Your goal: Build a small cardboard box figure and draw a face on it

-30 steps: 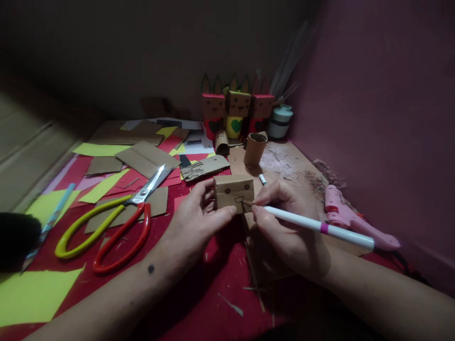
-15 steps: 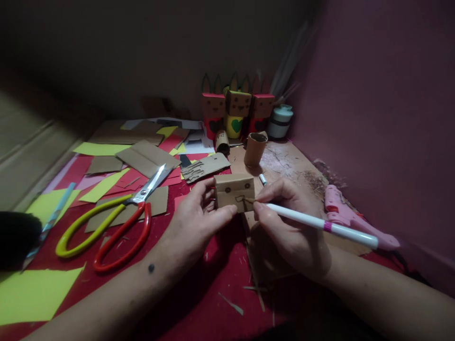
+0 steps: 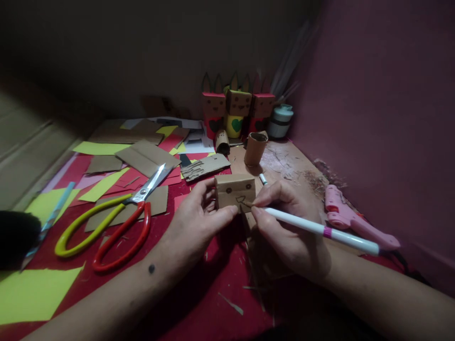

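Observation:
A small cardboard box (image 3: 227,182) with two drawn round eyes and a small pointed outline below them is gripped by my left hand (image 3: 204,213). My left thumb lies along its lower front edge and the fingers are behind its left side. Between the thumb and fingers of my right hand (image 3: 284,222) is a white marker (image 3: 302,221) with a purple ring. Its brown tip is at the box's front, by the drawn outline. Beyond the right hand lies a marker cap (image 3: 263,179).
Scissors (image 3: 142,194) lie part open on the left among coloured paper and cardboard scraps (image 3: 145,158). Cardboard tubes (image 3: 256,149) and several box-headed figures (image 3: 238,104) stand at the back, beside a pale blue container (image 3: 280,121). A pink glue gun (image 3: 341,210) lies right, along the wall.
The marker tip has shifted slightly left and down across the box's front. The outline under the eyes now looks more pointed. My left hand keeps its hold, nearly still.

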`<move>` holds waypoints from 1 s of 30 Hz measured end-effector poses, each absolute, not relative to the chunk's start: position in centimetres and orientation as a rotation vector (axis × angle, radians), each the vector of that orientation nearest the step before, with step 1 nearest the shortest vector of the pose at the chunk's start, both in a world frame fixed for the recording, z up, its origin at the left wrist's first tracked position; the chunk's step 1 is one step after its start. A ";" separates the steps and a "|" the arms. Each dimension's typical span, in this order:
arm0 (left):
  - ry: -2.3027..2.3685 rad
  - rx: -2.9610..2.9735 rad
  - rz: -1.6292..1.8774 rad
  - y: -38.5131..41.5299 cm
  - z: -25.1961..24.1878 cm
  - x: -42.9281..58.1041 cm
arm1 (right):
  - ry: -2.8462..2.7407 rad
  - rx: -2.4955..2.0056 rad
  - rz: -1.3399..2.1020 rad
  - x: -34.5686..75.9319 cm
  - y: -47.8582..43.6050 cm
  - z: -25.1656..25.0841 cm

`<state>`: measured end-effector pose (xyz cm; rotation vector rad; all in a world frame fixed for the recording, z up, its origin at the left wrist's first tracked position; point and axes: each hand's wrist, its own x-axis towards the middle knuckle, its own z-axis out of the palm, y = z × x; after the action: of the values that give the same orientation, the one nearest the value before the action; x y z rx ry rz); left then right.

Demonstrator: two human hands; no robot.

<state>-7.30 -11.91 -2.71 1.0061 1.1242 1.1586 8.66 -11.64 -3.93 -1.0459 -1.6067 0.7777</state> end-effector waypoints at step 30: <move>1.155 1.021 1.150 -11.6 -2.8 -7.4 | -1.617 -1.073 0.769 8.6 -11.5 -4.1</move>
<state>-7.38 -11.65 -2.84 1.0213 1.1547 1.1501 8.56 -11.47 -4.05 -1.0735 -1.6175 0.7691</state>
